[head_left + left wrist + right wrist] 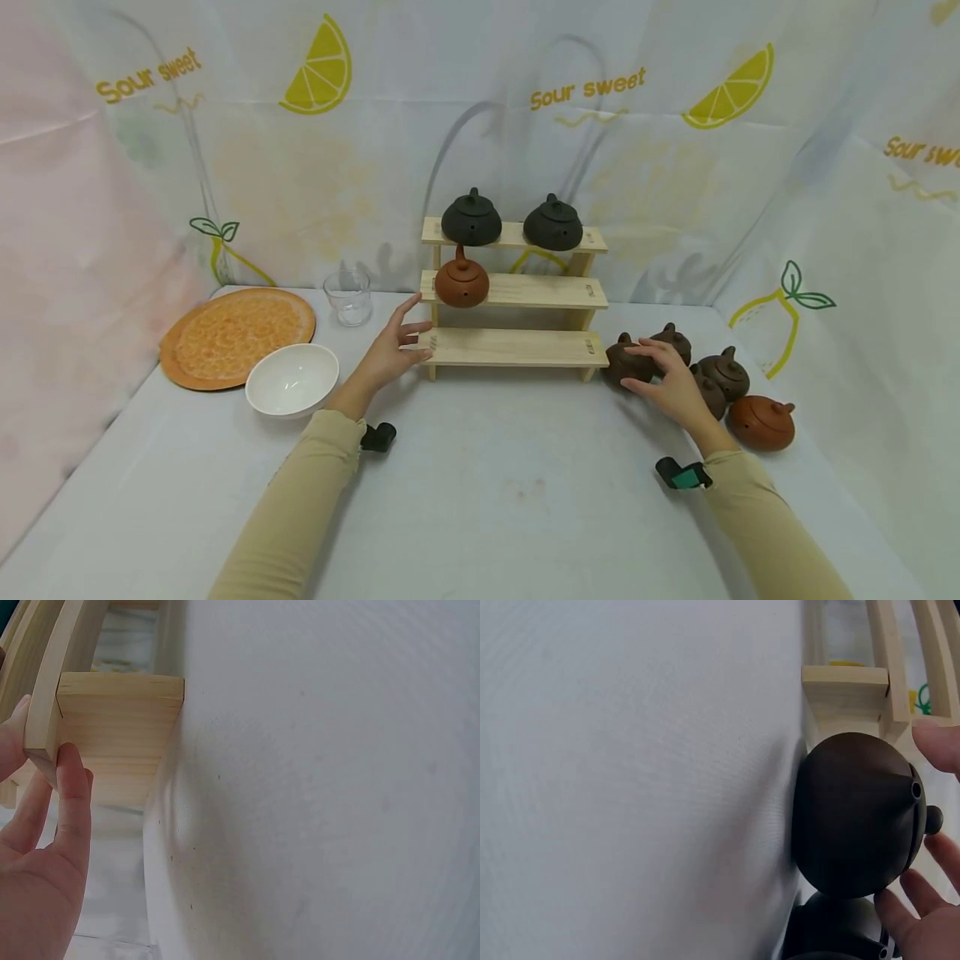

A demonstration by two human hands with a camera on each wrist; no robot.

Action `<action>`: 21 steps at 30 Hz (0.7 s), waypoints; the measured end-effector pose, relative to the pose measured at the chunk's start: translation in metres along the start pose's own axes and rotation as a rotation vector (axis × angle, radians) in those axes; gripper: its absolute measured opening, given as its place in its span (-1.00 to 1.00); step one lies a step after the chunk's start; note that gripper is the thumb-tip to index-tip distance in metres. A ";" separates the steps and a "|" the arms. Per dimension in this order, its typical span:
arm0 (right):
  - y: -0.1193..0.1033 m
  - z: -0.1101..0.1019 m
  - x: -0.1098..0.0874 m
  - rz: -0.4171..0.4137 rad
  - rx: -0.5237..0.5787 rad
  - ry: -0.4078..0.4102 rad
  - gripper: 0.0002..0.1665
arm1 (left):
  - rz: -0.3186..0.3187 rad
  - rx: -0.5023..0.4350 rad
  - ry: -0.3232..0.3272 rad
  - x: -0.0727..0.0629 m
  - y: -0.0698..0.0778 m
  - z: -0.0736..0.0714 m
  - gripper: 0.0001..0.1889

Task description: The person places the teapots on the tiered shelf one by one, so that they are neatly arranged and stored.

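Note:
My left hand (386, 354) is at the left end of the bottom shelf of a three-step wooden stand (517, 347), its thumb and fingers on either side of the board's end (45, 727). Over a dark brown teapot (624, 367) beside the stand's right end, my right hand (671, 387) has its fingers spread around the lid. In the right wrist view this teapot (851, 817) stands with its spout facing the camera; the fingertips are right at its edge and the thumb is apart from it. A reddish-brown teapot (462, 282) sits on the middle shelf's left.
Two black teapots (471, 223) (553, 227) stand on the top shelf. Several more dark teapots (726, 375) and a reddish one (761, 423) cluster right of my right hand. At left are a white bowl (292, 381), a round orange mat (236, 337) and a clear glass (349, 298).

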State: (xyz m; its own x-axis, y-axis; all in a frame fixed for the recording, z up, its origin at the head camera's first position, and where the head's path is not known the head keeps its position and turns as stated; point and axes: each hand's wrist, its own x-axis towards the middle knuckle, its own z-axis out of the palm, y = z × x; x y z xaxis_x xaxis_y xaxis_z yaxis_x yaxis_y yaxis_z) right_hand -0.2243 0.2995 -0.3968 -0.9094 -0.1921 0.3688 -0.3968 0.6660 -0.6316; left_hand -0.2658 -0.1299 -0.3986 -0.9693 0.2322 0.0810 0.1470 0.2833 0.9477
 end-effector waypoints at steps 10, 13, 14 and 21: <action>0.010 0.001 0.003 0.104 0.002 -0.141 -0.39 | 0.019 0.005 -0.001 0.000 -0.002 -0.001 -0.05; 0.009 -0.001 0.003 0.108 -0.020 -0.151 -0.39 | 0.024 0.006 -0.002 0.000 -0.002 -0.001 -0.05; 0.008 -0.001 0.003 0.113 -0.030 -0.154 -0.39 | 0.025 0.005 -0.002 0.000 -0.001 -0.002 -0.05; 0.002 -0.004 0.005 0.131 -0.063 -0.181 -0.37 | 0.023 0.005 -0.006 0.001 -0.002 -0.001 -0.05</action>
State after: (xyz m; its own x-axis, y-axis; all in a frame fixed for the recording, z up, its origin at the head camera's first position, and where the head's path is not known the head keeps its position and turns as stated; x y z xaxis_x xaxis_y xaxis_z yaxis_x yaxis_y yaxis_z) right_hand -0.2291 0.3026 -0.3938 -0.9625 -0.2232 0.1542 -0.2701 0.7367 -0.6199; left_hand -0.2669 -0.1313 -0.3998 -0.9645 0.2442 0.1009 0.1703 0.2829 0.9439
